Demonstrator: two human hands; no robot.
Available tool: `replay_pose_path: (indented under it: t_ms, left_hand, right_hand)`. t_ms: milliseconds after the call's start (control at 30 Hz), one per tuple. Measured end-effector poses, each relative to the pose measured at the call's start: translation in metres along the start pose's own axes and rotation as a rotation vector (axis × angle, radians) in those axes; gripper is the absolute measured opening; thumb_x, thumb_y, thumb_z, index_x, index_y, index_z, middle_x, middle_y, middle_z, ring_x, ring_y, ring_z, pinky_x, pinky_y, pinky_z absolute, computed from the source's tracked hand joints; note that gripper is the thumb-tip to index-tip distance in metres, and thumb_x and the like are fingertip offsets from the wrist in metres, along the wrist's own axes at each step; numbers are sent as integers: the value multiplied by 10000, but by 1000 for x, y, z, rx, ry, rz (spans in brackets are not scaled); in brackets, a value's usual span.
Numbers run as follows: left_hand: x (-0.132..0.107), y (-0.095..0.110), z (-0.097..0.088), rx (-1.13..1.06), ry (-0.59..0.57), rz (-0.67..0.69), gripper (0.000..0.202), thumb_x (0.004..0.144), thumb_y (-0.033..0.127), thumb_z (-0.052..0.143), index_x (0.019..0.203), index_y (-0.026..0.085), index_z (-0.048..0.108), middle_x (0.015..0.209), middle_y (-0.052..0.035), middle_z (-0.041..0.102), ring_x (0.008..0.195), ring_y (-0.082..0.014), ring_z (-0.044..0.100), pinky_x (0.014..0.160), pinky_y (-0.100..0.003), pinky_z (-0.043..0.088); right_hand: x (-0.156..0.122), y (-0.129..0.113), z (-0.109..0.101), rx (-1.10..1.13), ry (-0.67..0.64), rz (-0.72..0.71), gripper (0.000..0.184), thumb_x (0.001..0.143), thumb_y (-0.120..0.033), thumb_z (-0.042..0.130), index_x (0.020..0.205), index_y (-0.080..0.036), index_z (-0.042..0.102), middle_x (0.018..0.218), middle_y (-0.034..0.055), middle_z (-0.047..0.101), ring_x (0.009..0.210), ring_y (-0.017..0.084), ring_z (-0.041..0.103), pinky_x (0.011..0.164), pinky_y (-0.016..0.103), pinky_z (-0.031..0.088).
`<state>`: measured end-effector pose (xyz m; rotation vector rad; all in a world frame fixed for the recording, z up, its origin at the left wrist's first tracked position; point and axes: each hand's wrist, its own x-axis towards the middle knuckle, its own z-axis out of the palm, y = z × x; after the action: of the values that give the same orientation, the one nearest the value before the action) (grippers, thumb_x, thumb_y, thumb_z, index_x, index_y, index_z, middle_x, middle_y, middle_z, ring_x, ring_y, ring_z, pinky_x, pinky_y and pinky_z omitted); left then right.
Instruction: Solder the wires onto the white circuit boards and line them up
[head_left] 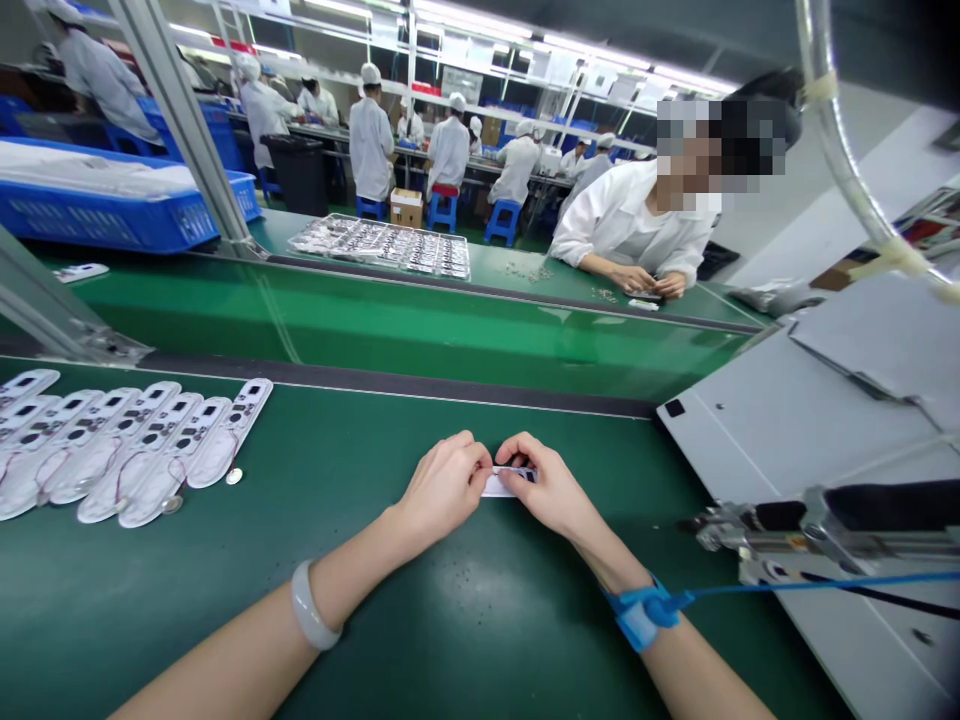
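Note:
My left hand [444, 485] and my right hand [549, 488] meet over the green mat [375, 620], both with fingers curled around one small white casing [501, 484]. Most of that casing is hidden by my fingers. A pale bangle [311, 607] sits on my left wrist. On my right wrist is a blue strap [643, 612] with a blue cord running off to the right. A row of several white casings with thin wires [127, 445] lies on the mat at the left.
A green conveyor belt [420, 330] runs across beyond the mat. A clear tray of parts [382, 245] and a blue crate [112, 205] stand behind it. A person in white [637, 225] works across the belt. A white fixture with a metal tool [787, 525] is at right.

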<state>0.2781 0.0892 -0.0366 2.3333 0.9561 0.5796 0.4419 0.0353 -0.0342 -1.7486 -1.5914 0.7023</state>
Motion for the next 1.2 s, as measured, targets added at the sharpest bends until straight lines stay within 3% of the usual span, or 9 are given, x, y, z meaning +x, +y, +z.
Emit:
replay_pose_path:
  t_ms: [400,667,800,900,1033,1200]
  left_hand:
    - [0,4,-12,65,-104,112,245,881,96,461,889,206,679,805,-22,550,767,-178,553,665,-276,423]
    - [-7,8,-24,374,-215,372,333,848,-29,382,869,155,659,879,-67,573,824,-210,537,716,-326,422]
    - [-11,1,-25,168,-139,278,261,926,43,390,1048,161,589,895,-50,604,816,-194,547,741,-322,454]
    - [-11,-5,-23,36,-38,236,141,947,115,443,935,166,574,876,-38,612,817,-184,559,740,-303,464]
    - [-12,-10,-17,-13,61,271,148,925,105,473,821,176,551,834,-22,587,762,-164,545,688,-278,455]
    - [-13,-11,-15,-106,76,319,201,908,63,450,780,169,563,886,-36,590,775,-148,553,692,-259,458]
  right_hand:
    - [9,-2,2,11,-41,6,274,592,-123,476,838,-219,546,860,-12,587,684,135,448,656,285,381]
    - [6,0,-2,30,-57,-2,209,626,-124,504,800,-209,582,825,1,594,747,159,491,728,319,397]
    - [4,-5,-6,56,-82,-40,154,693,-161,553,800,-225,643,888,13,624,881,191,540,859,369,391]
    - [3,-10,-6,38,-104,-57,144,740,-204,608,835,-270,694,929,6,642,920,206,542,901,401,366]
    - [3,-12,-3,-9,-109,-64,78,782,-269,659,819,-307,716,926,-2,652,920,212,532,877,409,354]
    - [2,-9,-3,-32,-110,-72,87,808,-264,652,731,-274,692,883,2,647,856,196,511,836,400,346]
